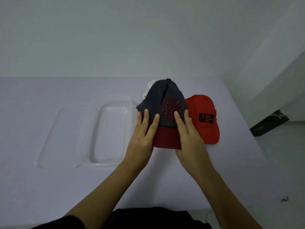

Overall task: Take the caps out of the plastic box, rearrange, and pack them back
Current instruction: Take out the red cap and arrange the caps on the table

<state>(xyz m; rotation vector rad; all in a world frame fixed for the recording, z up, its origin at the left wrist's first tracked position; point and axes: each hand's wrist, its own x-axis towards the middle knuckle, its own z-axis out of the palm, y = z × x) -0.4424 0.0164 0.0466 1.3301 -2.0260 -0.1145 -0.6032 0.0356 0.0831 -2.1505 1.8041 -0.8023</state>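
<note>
Both hands on the grey cap (165,98), which sits on the surface (49,187). Left hand (143,139) fingers (146,119) straight, slightly spread, flat on the crown. Right hand (189,139) fingers (179,123) straight, close together, on the logo side. Thumbs hidden. Maroon brim (166,139) between the palms. Red cap (204,116) just right of the right fingers, white cap (149,87) beyond the left fingertips. Clear plastic box (94,156) left of the left fingers, lid (66,136) further left.
</note>
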